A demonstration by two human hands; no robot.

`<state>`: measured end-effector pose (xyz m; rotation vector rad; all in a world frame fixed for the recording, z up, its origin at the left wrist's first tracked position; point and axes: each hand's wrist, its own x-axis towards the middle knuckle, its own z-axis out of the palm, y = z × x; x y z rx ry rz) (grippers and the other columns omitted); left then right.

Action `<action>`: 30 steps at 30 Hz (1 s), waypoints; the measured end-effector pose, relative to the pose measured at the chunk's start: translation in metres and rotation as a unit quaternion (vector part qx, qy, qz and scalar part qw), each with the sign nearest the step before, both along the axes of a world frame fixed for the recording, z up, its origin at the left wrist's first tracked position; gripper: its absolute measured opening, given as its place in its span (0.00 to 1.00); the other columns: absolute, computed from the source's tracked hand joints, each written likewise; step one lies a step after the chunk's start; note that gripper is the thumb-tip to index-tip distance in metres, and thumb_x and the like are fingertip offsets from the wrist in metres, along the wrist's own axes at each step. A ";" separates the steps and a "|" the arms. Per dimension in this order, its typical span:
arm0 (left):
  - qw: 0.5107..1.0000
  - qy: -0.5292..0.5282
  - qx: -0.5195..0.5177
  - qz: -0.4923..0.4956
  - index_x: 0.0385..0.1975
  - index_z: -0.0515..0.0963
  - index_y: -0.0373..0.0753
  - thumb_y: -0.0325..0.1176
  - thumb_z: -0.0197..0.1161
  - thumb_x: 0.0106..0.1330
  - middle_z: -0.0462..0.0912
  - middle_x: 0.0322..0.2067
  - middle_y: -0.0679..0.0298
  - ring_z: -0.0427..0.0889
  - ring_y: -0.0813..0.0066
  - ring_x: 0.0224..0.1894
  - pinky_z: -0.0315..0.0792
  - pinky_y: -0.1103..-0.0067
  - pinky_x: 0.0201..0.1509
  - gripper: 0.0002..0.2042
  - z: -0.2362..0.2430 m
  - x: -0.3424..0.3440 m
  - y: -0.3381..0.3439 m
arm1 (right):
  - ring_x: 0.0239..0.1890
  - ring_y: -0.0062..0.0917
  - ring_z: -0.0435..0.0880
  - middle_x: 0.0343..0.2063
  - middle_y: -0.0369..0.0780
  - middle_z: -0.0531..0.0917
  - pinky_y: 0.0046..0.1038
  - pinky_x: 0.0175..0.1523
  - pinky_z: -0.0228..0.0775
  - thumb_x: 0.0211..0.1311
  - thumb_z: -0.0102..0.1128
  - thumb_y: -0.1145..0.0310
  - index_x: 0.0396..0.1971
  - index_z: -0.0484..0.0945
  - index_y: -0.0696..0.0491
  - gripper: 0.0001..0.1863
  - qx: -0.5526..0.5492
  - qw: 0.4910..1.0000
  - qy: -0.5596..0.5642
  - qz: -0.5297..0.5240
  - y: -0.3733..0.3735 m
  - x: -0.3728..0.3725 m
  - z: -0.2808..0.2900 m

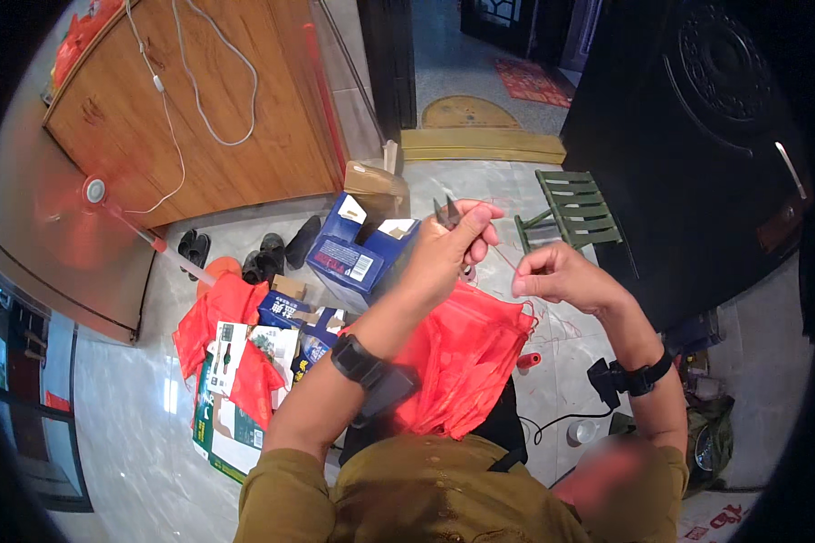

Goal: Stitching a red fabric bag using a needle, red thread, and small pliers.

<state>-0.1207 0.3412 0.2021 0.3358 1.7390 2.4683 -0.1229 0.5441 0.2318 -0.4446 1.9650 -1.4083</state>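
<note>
My left hand [457,242] is closed around a pair of small scissors [446,214], whose dark pointed blades stick up past the fingers. Its thumb and fingertip also pinch together at the near end of a thin thread [505,257]. My right hand [566,277] pinches the other end of this thread, a little lower and to the right. Below both hands, a red mesh bag [457,362] lies bunched over my lap. The scissors' handles are mostly hidden in my left palm.
A blue open carton [358,253] stands left of my hands. Flattened boxes [235,425] and more red mesh [213,321] lie farther left, near a spinning fan [94,190]. A green folding stool [578,208] stands ahead right. A red spool [529,360] and loose threads lie on the floor.
</note>
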 end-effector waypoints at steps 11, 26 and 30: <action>0.997 -0.052 -0.047 0.036 0.36 0.78 0.39 0.42 0.58 0.64 0.69 0.17 0.76 0.63 0.90 0.17 0.57 0.89 0.18 0.12 0.002 0.018 -0.040 | 0.22 0.12 0.70 0.17 0.29 0.75 0.19 0.27 0.63 0.50 0.63 0.73 0.25 0.79 0.59 0.05 0.125 0.967 0.216 -0.057 0.069 -0.012 -0.023; 0.976 0.074 -0.201 0.039 0.34 0.82 0.35 0.30 0.61 0.62 0.80 0.23 0.69 0.72 0.88 0.23 0.66 0.88 0.25 0.07 -0.013 0.036 -0.022 | 0.21 0.09 0.64 0.20 0.28 0.71 0.14 0.26 0.56 0.48 0.67 0.74 0.30 0.83 0.57 0.07 -0.132 0.960 0.202 -0.142 -0.038 0.016 -0.012; 0.967 0.118 -0.216 0.060 0.33 0.82 0.34 0.29 0.62 0.61 0.81 0.23 0.67 0.71 0.88 0.22 0.66 0.87 0.24 0.06 -0.015 0.037 -0.021 | 0.21 0.10 0.64 0.20 0.29 0.71 0.15 0.26 0.56 0.48 0.67 0.75 0.29 0.83 0.56 0.06 -0.116 0.951 0.246 -0.150 -0.040 0.017 -0.017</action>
